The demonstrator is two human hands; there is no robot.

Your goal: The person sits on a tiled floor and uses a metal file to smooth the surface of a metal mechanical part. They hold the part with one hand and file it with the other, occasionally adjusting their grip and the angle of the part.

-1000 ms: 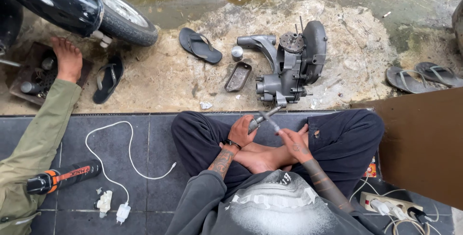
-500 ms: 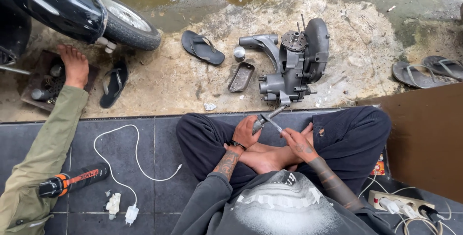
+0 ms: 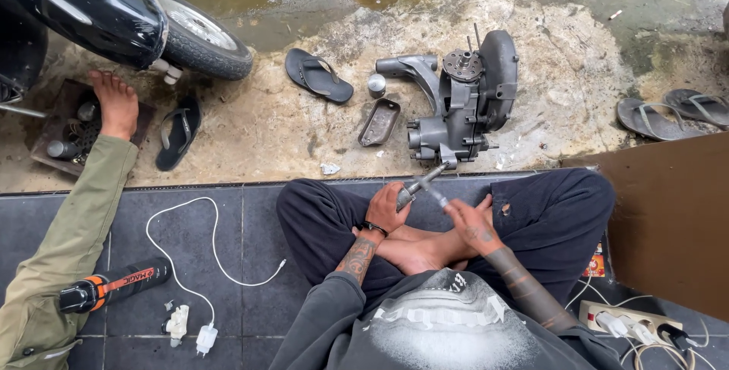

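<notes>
Near the middle of the head view, above the person's crossed legs, the left hand (image 3: 387, 207) is clenched around a grey metal tool (image 3: 418, 185) that points up and right toward the far side. The right hand (image 3: 472, 222) sits just beside it, fingers pinched on a thin rod (image 3: 439, 198) that meets the tool. Beyond the hands, on the sandy ground, stands a grey engine block (image 3: 463, 104), with a small metal tray (image 3: 379, 122) to its left. At far left lie a black sandal (image 3: 176, 132) and a scooter wheel (image 3: 199, 40).
</notes>
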